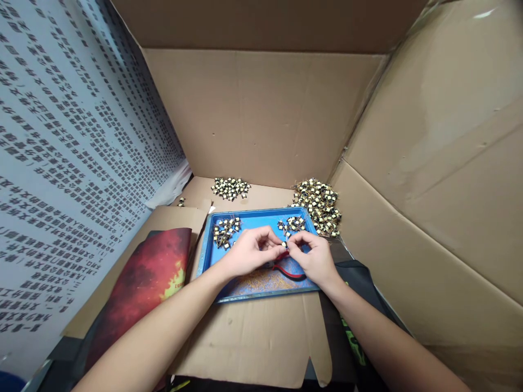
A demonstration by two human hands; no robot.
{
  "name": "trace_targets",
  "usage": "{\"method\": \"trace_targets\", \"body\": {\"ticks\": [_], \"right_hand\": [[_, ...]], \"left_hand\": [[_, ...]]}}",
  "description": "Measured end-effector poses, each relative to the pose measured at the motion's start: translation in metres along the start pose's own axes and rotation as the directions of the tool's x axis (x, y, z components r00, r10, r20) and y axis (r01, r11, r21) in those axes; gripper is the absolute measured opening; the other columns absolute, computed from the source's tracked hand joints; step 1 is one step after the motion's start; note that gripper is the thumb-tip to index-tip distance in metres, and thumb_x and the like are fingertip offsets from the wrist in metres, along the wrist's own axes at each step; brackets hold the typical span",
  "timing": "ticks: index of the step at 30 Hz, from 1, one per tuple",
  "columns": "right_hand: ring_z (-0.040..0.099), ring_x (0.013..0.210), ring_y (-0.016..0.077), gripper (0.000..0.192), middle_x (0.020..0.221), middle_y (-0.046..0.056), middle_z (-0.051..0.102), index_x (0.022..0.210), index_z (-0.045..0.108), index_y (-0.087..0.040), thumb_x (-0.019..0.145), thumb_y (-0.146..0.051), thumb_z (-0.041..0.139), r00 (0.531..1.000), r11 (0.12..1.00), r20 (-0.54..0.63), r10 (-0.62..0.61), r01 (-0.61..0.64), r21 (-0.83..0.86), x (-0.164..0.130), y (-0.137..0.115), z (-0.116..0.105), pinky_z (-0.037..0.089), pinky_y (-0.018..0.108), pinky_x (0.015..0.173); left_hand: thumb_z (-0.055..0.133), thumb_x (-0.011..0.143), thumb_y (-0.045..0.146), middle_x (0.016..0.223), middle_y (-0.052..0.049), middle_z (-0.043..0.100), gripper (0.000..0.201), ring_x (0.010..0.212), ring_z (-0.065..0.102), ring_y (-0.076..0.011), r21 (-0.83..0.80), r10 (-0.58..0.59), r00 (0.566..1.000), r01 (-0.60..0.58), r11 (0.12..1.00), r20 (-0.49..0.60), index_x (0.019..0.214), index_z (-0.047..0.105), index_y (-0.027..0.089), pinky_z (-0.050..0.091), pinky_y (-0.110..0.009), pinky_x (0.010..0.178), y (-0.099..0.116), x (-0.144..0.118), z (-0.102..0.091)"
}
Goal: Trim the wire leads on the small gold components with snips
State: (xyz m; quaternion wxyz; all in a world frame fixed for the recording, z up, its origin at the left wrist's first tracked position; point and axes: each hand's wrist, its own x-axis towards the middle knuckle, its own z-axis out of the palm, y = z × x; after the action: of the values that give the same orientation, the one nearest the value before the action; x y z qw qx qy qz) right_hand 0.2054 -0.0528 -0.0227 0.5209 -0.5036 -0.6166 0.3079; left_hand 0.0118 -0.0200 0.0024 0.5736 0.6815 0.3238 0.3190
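Over a blue tray (208, 247), my left hand (249, 251) and my right hand (314, 256) meet and pinch one small yellow-and-black component (284, 245) between their fingertips. Red-handled pliers (288, 270) lie on the tray just below the hands, partly hidden by them. Two small groups of the same components sit in the tray: one at its far left (225, 230), one at its far right (291, 224). Fine golden debris (261, 282) covers the tray's near part.
Cardboard walls enclose the spot at the back and right. A big pile of components (318, 205) lies behind the tray on the right, a smaller pile (230, 188) at the back. A red printed sheet (151, 277) lies left; a printed white sheet (73, 141) forms the left wall.
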Motion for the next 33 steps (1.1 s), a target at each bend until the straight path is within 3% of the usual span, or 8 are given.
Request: {"method": "trace_targets", "body": {"ticks": [9,19,33], "right_hand": [[0.052,0.058,0.0151,0.012,0.06,-0.001,0.061,0.064,0.062,-0.022,0.076,-0.022,0.064,1.0,1.0,-0.013,0.024,-0.024,0.002,-0.0004,-0.0023,0.0004,0.042,0.026,0.055],[0.049,0.059,0.0141,0.011,0.062,-0.002,0.058,0.065,0.06,-0.021,0.076,-0.022,0.063,0.997,0.999,-0.066,0.043,-0.042,0.012,0.0019,0.004,-0.0018,0.041,0.026,0.058],[0.052,0.063,0.0147,0.011,0.07,-0.002,0.057,0.08,0.059,-0.022,0.088,-0.026,0.064,0.996,0.992,0.09,0.026,-0.037,0.119,-0.0004,0.0058,-0.0001,0.041,0.027,0.06]], "left_hand": [[0.074,0.09,0.046,0.072,-0.002,0.067,0.034,0.063,0.057,-0.0116,0.125,0.017,1.0,-0.018,0.992,0.005,0.089,0.064,0.013,0.044,-0.024,0.061,0.0006,-0.0006,-0.0001],[0.074,0.09,0.045,0.075,-0.003,0.068,0.033,0.066,0.061,-0.0128,0.115,0.015,1.0,-0.016,0.993,0.009,0.087,0.062,0.014,0.045,-0.024,0.063,-0.0006,-0.0006,-0.0005],[0.075,0.09,0.043,0.073,0.001,0.063,0.032,0.064,0.055,-0.0102,0.079,0.034,0.999,-0.031,0.996,-0.038,0.091,0.063,0.013,0.043,-0.023,0.063,0.0032,-0.0001,0.0004]]}}
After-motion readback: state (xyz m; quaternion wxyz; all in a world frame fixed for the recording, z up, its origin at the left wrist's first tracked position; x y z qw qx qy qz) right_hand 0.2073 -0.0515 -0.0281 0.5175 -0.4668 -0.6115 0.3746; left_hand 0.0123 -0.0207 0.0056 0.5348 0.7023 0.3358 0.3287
